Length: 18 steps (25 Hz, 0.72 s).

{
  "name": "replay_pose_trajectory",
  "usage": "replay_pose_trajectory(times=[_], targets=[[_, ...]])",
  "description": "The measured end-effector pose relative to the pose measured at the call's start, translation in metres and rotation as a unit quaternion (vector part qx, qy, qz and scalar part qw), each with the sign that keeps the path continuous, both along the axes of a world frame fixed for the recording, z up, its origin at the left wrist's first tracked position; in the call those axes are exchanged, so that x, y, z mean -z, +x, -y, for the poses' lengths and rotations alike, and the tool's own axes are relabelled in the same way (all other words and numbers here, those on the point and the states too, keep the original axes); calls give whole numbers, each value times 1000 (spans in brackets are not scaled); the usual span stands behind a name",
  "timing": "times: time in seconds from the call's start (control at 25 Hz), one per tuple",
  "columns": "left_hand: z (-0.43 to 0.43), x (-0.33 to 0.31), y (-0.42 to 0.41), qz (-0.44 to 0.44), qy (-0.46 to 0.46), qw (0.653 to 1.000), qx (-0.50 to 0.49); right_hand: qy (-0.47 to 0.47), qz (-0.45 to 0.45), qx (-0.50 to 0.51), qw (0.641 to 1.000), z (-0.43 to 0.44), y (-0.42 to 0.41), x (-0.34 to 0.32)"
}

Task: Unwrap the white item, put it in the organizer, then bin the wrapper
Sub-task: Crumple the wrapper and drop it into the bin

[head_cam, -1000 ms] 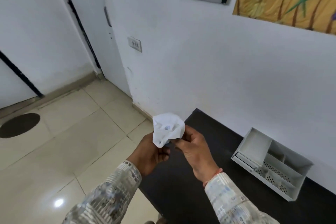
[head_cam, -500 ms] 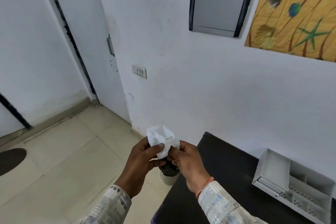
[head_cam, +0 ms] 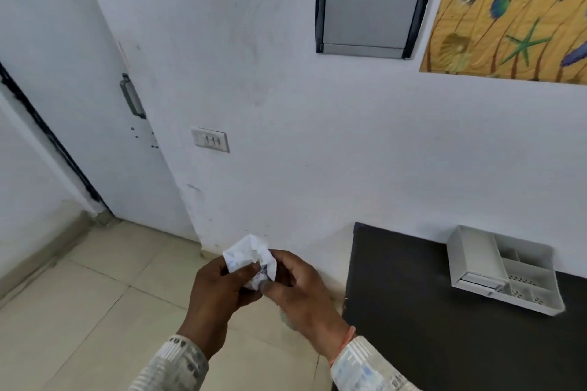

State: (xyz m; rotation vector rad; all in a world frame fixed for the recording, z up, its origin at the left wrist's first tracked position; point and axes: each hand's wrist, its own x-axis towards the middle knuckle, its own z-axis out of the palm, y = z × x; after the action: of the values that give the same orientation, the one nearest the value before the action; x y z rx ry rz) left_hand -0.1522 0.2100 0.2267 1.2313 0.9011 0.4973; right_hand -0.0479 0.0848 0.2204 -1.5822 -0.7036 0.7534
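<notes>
A crumpled white wrapper [head_cam: 251,259] with faint blue print sits between both my hands, over the floor left of the table. My left hand [head_cam: 219,295] pinches its lower left side with thumb and fingers. My right hand [head_cam: 298,289] grips its right side. I cannot tell whether the white item is inside the crumple. The white organizer [head_cam: 505,270], with several open compartments, lies on the black table [head_cam: 413,311] by the wall, to the right of my hands. No bin shows in this view.
A white wall stands close ahead with a switch plate [head_cam: 210,140], a grey metal panel box [head_cam: 368,0] and a yellow painting [head_cam: 514,13]. A white door with a handle [head_cam: 132,97] is at the left. Beige tiled floor [head_cam: 79,311] spreads below.
The view has tilted up and shifted left, so the table and organizer sit further right. The wrapper has become more crumpled between my hands. A dark round object below my hands is hidden now.
</notes>
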Motion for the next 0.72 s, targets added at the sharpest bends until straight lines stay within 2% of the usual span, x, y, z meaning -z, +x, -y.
replay_pose_trajectory(times=[0.16,0.28,0.36,0.52,0.72], targets=[[-36,15,14,-10,-40,999,34,-57,158,52,984,-28,2,22],[-56,31,39,-49,-60,994,79,-74,163,121,976,-46,21,48],[-76,41,61,-67,-75,988,117,-82,133,170,973,-63,37,63],[-126,66,110,-102,-103,977,159,-80,-52,264,960,-95,87,99],[-186,139,169,-172,-128,961,172,-130,-107,353,920,-132,138,166]])
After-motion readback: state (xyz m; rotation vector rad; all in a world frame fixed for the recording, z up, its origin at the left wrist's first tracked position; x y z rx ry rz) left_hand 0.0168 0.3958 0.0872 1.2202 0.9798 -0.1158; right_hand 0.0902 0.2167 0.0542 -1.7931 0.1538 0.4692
